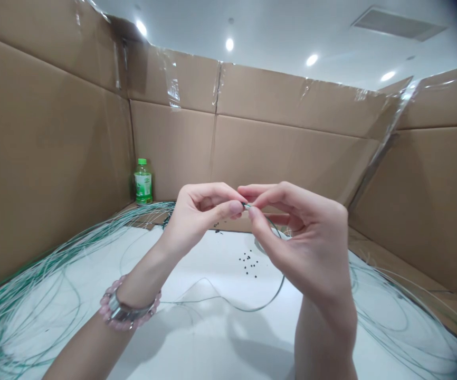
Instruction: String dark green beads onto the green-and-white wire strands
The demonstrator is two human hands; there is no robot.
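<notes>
My left hand pinches a tiny black piece between thumb and forefinger, above the white work surface. Against it, my right hand pinches the end of a thin grey-green wire with thumb and forefinger. Both fingertips nearly meet, so whether the wire sits inside the black piece cannot be made out. From the right hand the wire hangs in a loop and runs left across the surface. Several loose small black pieces lie scattered beneath my hands.
A large bundle of green and white wires spreads along the left side. More looped wires lie at the right. Cardboard walls enclose the surface, and a green bottle stands in the back left corner.
</notes>
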